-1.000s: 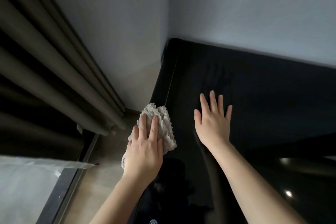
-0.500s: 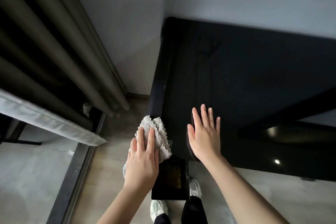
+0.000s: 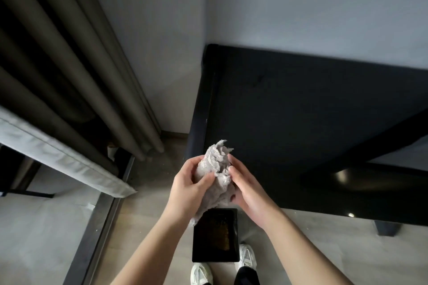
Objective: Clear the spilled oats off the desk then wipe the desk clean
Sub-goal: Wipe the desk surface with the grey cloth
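A crumpled grey cloth is bunched up between both my hands, lifted off the black desk near its front left corner. My left hand grips the cloth from the left, thumb across its front. My right hand holds it from the right with curled fingers. A black rectangular bin with brownish contents stands on the floor directly below the cloth. No oats show on the dark desk top.
Dark curtains hang at the left beside a white wall. A grey-edged bed or mattress and a dark floor rail lie at lower left. My white shoes stand behind the bin. A desk leg is at right.
My left hand lifted the cloth off the desk edge. My right hand left the desk top and joined it on the cloth. The view pulled back and down.
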A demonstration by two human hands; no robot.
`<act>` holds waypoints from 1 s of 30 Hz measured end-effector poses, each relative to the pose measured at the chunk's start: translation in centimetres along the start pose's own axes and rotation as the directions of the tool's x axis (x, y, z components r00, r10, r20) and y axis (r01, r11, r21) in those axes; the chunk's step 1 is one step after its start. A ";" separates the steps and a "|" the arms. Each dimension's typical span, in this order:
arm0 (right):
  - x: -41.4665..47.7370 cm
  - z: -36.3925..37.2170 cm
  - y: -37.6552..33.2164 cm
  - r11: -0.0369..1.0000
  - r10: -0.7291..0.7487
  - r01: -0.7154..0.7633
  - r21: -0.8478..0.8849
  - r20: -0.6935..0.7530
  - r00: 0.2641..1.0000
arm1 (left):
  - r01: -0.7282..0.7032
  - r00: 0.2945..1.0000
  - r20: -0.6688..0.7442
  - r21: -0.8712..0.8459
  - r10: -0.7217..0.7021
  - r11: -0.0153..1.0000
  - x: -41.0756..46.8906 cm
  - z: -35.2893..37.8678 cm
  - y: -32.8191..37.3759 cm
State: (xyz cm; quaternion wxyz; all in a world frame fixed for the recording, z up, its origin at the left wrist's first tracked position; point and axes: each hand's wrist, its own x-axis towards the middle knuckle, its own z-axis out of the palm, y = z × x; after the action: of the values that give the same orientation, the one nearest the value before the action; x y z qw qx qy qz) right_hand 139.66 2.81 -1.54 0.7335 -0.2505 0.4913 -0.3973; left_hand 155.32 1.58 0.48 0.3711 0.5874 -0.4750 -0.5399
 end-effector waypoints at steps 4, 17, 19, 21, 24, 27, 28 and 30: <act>-0.3 -0.4 -0.8 0.980 -0.050 0.027 -0.198 -0.113 0.992 | 0.014 0.996 0.084 0.064 -0.019 0.998 1.4 1.8 -0.9; 3.8 -6.3 5.8 -0.212 -0.558 0.044 -0.976 0.158 0.814 | -0.225 0.969 0.135 0.820 0.205 0.525 6.7 0.3 -8.8; 4.3 -6.7 5.8 -0.240 -0.585 0.055 -0.969 0.189 0.789 | -0.263 0.961 0.167 0.806 0.223 0.530 7.0 -0.5 -9.3; 6.0 -8.2 3.9 -0.196 -0.634 -0.039 -0.980 0.096 0.767 | -0.304 0.950 0.212 0.790 0.227 0.533 7.3 -1.0 -9.8; 9.6 -9.8 0.5 -0.090 -0.693 -0.157 -0.984 -0.051 0.719 | -0.324 0.946 0.238 0.725 0.221 0.608 7.6 -1.0 -10.6; 12.1 -8.9 -0.7 0.065 -0.764 -0.110 -0.992 -0.120 0.634 | -0.326 0.945 0.217 0.678 0.244 0.659 7.7 -0.7 -11.2; 12.3 -8.1 -0.4 0.082 -0.776 -0.061 -0.995 -0.102 0.623 | -0.323 0.946 0.211 0.669 0.246 0.669 7.7 -0.7 -11.3; 11.1 -5.9 1.4 0.032 -0.754 0.066 -0.997 0.019 0.657 | -0.326 0.945 0.208 0.644 0.251 0.693 7.8 -0.7 -11.4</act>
State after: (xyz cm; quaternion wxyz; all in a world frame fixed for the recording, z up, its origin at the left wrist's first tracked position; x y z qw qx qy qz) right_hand 136.97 -5.52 -10.70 0.0720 -0.6655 0.6985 -0.2530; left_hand 157.54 -2.81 -12.47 0.1901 0.5703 -0.7418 -0.2973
